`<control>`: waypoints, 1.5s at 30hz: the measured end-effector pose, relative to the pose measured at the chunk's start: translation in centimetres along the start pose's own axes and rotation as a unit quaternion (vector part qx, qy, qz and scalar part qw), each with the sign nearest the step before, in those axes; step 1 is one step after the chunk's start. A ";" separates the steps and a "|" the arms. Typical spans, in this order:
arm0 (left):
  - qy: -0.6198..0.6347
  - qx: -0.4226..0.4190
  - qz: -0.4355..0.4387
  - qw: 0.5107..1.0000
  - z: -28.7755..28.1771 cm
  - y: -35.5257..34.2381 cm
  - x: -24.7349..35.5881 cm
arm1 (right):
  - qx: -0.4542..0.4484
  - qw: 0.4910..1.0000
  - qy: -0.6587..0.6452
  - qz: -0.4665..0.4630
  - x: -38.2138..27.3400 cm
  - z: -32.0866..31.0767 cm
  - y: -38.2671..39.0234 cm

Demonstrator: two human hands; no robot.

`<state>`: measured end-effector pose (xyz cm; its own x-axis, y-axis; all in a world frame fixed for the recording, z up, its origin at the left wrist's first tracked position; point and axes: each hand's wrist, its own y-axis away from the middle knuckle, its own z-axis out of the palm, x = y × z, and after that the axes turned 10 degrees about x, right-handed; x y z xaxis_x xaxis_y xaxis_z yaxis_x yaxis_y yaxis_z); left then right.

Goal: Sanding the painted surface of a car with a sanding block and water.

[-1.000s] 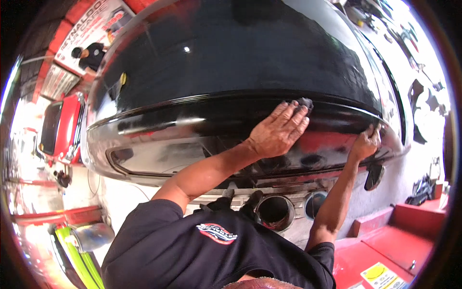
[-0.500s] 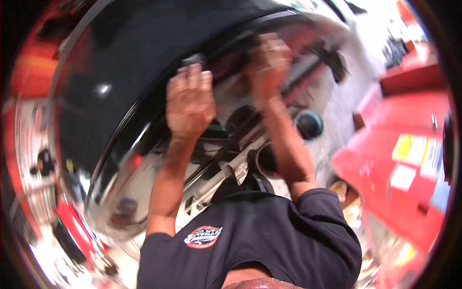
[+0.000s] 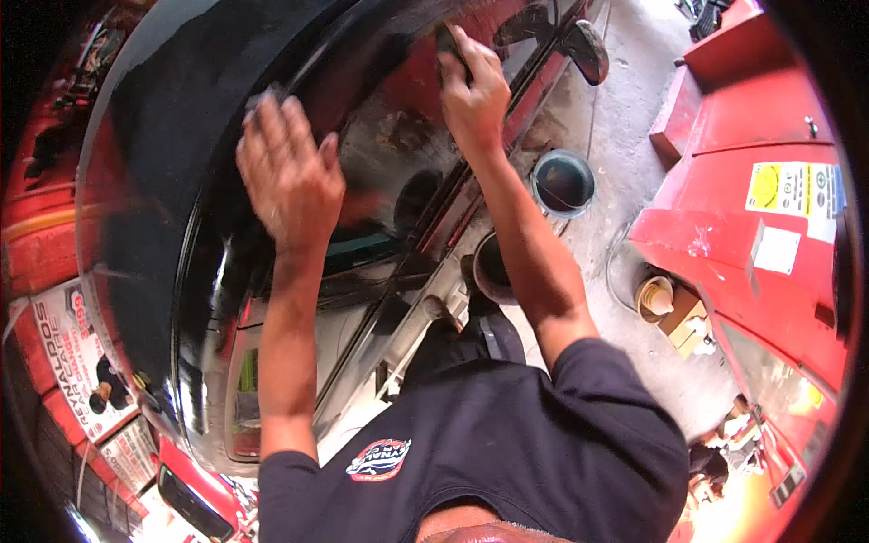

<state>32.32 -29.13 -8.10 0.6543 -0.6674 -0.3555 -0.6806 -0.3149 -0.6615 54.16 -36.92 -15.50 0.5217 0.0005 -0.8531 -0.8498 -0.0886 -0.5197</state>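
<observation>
A glossy black car (image 3: 145, 136) fills the view ahead of me, its curved roof on the left and its side windows (image 3: 380, 136) facing me. My left hand (image 3: 291, 176) lies flat along the roof edge above the windows, fingers stretched out. A pale patch shows by its fingertips; I cannot make out whether it is a thing or a reflection. Farther forward and to the right, my right hand (image 3: 477, 100) is closed around a dark, flat block (image 3: 450, 52) against the upper part of the window. The block's far face is hidden.
A side mirror (image 3: 587, 52) juts from the car. On the concrete floor stand a blue-grey bucket (image 3: 563, 184) and a darker bucket (image 3: 491, 270) near my legs. Red cabinets (image 3: 742, 181) line the right. A cardboard box (image 3: 681, 321) sits below them, and banners (image 3: 81, 353) hang at left.
My left hand has slid left along the roof edge. The right hand has moved forward and slightly left, and its dark block now shows clearly.
</observation>
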 end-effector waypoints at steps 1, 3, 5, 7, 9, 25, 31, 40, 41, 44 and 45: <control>0.009 0.014 0.016 1.000 1.3 -1.9 1.6 | -0.015 1.000 0.008 0.021 0.3 -1.8 1.7; 0.012 0.050 0.049 0.998 4.1 -6.1 4.8 | -0.040 0.997 0.019 0.056 1.1 -5.0 4.3; 0.003 0.071 0.079 0.994 6.8 -10.1 9.4 | -0.050 0.995 0.032 0.085 2.1 -8.3 5.8; 0.126 0.128 0.074 0.981 10.8 -12.9 12.0 | -0.044 0.991 -0.008 0.125 2.9 -10.1 7.1; 0.140 0.128 0.122 0.974 15.4 -14.0 13.9 | -0.047 0.983 -0.029 0.176 4.5 -11.0 8.2; 0.083 -0.089 0.143 0.982 -4.3 2.9 -4.9 | -0.105 0.992 -0.033 -0.066 -2.5 -1.4 5.8; 0.108 -0.086 0.078 0.987 -7.0 7.4 -11.5 | -0.158 0.948 -0.051 -0.273 -6.5 2.6 9.6; 0.129 -0.035 0.081 0.988 -6.3 7.6 -11.7 | -0.036 0.974 0.086 -0.207 -2.3 7.4 -1.9; 0.128 -0.037 0.079 0.988 -6.5 7.9 -11.9 | -0.072 0.971 0.063 -0.221 -4.8 6.5 1.1; 0.133 -0.035 0.077 0.987 -6.5 8.0 -11.9 | -0.127 0.955 -0.037 -0.266 -7.7 5.3 5.3; 0.134 -0.036 0.078 0.987 -6.6 7.9 -11.9 | -0.129 0.951 -0.038 -0.279 -6.5 5.2 4.1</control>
<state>17.01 -28.15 -4.76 0.4359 -0.8630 -0.2553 -0.7937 -0.2349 -0.5612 46.91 -32.08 -12.37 0.8705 0.1898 -0.4540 -0.3904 -0.2952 -0.8720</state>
